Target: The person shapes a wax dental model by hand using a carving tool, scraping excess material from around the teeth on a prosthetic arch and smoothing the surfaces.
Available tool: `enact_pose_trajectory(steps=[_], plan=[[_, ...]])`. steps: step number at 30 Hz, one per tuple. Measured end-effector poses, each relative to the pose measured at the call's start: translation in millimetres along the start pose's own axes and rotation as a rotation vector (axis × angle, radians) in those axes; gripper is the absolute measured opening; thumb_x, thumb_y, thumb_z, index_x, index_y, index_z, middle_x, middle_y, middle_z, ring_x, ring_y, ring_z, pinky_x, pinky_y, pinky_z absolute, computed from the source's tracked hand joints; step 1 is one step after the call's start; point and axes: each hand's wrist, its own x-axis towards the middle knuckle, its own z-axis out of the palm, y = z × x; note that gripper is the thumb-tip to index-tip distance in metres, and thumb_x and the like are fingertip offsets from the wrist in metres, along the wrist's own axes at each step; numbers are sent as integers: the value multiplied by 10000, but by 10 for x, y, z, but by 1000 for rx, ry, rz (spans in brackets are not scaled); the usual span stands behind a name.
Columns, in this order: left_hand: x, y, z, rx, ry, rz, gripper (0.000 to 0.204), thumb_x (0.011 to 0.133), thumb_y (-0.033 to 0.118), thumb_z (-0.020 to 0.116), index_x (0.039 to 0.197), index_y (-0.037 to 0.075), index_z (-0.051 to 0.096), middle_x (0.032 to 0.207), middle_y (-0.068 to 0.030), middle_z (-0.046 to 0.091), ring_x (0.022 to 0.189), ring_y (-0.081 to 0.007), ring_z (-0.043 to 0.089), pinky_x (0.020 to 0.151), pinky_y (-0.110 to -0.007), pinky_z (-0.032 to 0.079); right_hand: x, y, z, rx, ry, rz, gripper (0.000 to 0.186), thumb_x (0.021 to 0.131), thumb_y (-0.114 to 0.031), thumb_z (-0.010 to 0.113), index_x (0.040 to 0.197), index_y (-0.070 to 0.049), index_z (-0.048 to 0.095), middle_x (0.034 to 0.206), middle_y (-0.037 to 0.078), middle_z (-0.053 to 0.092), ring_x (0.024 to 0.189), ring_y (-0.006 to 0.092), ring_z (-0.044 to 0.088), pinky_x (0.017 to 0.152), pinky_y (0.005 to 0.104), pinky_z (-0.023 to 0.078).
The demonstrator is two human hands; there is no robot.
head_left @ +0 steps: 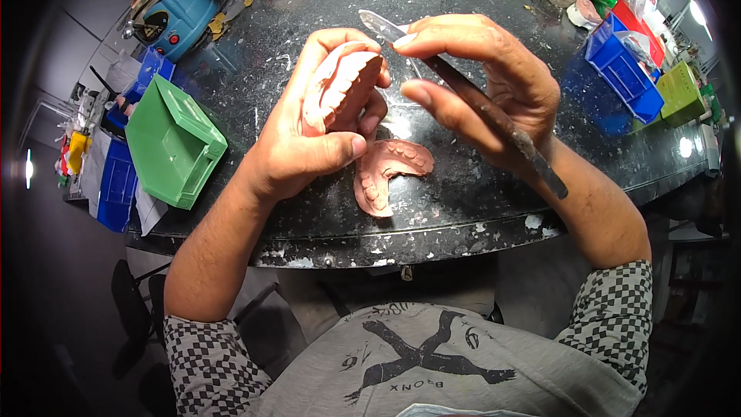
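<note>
- Pink dental cast (347, 83) is leaning tilted in the left hand (297, 139), fingers bent and clamped.
- Right hand (519, 85) is angling inward, fingers gripping a knife (465, 91).
- Second cast (375, 185) is lying below the left fingers.

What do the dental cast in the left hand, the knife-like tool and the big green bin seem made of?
Dental cast: probably plaster; matte, chalky pink surface.
Knife-like tool: metal blade, judging by its silvery glint; the dark, scuffed handle could be wood or metal.
Green bin: likely moulded plastic, with even colour, smooth walls and slight sheen.
</note>
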Motion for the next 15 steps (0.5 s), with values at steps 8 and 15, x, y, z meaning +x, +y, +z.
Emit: enact_pose_trajectory(steps=[8, 15], plan=[[32, 13, 6, -40, -7, -16, 780, 711, 182, 698, 1403, 14, 377, 1224, -119, 536, 987, -173, 548, 798, -282, 474, -33, -62, -23, 118, -82, 30, 374, 832, 39, 722, 1193, 56, 625, 1138, 184, 690, 1099, 263, 664, 984, 378, 519], [80, 1, 5, -302, 39, -37, 849, 1008, 689, 156, 1279, -12, 550, 1048, -155, 690, 909, -229, 680, 711, -339, 540, -51, -34, 41, 156, -32, 53, 356, 817, 39, 771, 1151, 30, 646, 1089, 163, 706, 1022, 231, 698, 915, 342, 558]])
